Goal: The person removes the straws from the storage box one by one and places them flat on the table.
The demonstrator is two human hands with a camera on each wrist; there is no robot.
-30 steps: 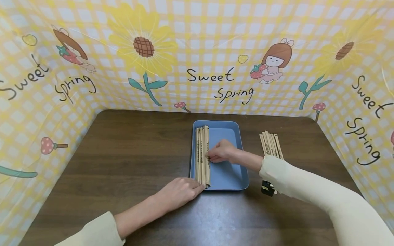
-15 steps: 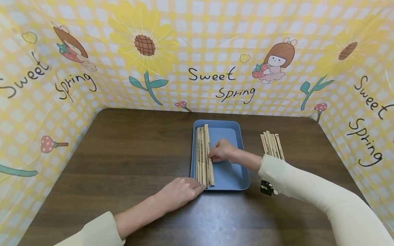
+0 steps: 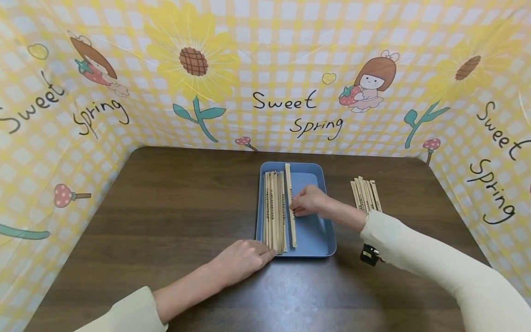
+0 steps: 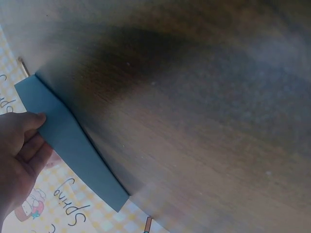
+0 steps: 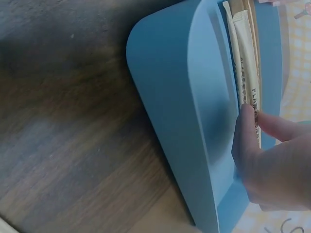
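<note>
A blue tray [image 3: 309,249] lies on the table, a row of paper-wrapped sticks [image 3: 274,212] with dark print along its left side. My left hand [image 3: 244,259] grips the tray's near left corner. In the left wrist view its thumb [image 4: 36,120] presses the outer wall, the other fingers behind the rim. Over the tray, my right hand [image 3: 310,201] pinches a single paper-wrapped stick [image 3: 289,182] that stands apart from the row, to its right. The right wrist view shows thumb and finger around the wrapped stick [image 5: 247,53], close to other sticks.
More wrapped sticks [image 3: 366,196] lie on the table right of the tray, partly behind the right sleeve [image 3: 398,240]. A small black device [image 3: 369,255] sits at the right wrist. A checked, flower-printed cloth [image 3: 286,60] walls the table on the back and sides.
My right hand has moved right, drawing a single stick away from the row so a gap shows between them. The left hand has stayed at the tray's corner.
</note>
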